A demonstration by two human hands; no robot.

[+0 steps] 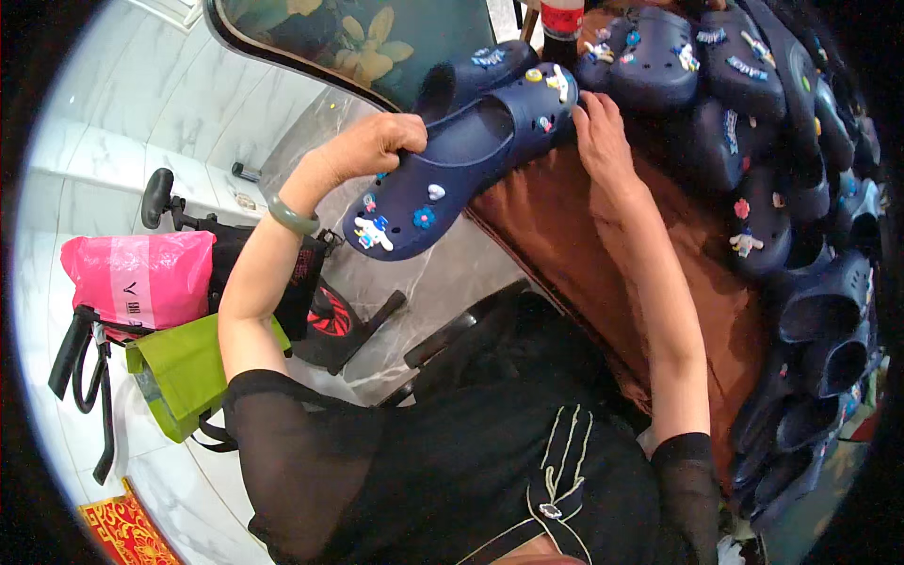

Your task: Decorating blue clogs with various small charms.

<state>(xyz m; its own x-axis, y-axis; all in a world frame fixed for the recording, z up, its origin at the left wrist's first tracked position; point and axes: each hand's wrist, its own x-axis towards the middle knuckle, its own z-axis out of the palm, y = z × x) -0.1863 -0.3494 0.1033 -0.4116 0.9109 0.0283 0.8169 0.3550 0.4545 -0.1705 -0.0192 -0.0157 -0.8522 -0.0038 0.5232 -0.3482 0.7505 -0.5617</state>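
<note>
A navy blue foam clog (428, 202) is tilted with its toe toward the lower left. Its toe carries a white cartoon charm, a blue flower and a pale heart. My left hand (377, 146) is closed on its side rim. At the upper right, a charm-studded navy part (541, 104) adjoins the clog's opening; whether it belongs to the same clog I cannot tell. My right hand (603, 137) lies against that end with fingers stretched out, not wrapped round it. Just behind sits another navy clog (480, 71), partly hidden.
Many navy clogs (659, 61) line the right side of a brown cloth-covered surface (697, 245). A dark bottle with a red label (562, 21) stands at the back. On my left are a scooter-like frame (80, 353), a pink package (141, 273) and a green bag (184, 372).
</note>
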